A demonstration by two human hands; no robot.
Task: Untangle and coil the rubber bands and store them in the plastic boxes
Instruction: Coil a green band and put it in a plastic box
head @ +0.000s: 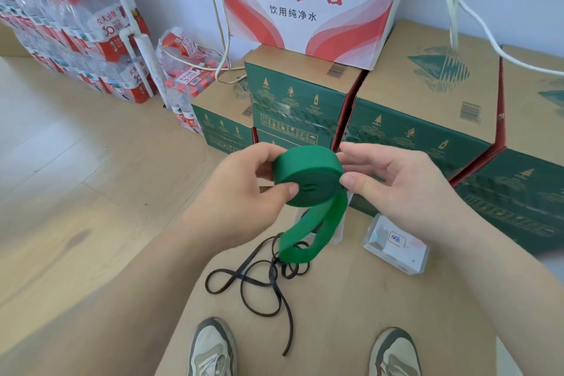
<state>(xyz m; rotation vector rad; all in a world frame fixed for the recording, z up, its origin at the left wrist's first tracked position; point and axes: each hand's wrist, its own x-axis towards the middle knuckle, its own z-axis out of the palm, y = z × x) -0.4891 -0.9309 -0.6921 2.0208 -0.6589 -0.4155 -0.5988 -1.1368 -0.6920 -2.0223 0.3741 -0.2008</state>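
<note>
Left hand [244, 189] pinches the green coil [308, 174] at 9 o'clock. Right hand [406, 189] pinches it at 3 o'clock, its tail [305, 238] hanging toward 6.

Both hands hold a coiled green rubber band [308, 175] above a cardboard sheet [351, 323].

The left hand [241, 192] grips the coil's left side, thumb pressed on its flat face. The right hand [396, 189] pinches the right edge, where a loose tail hangs down. A tangled black band [253, 279] lies on the cardboard below, its loops crossing the tail's end in view. A lidded plastic box [396, 249] with a label sits just right of it.
</note>
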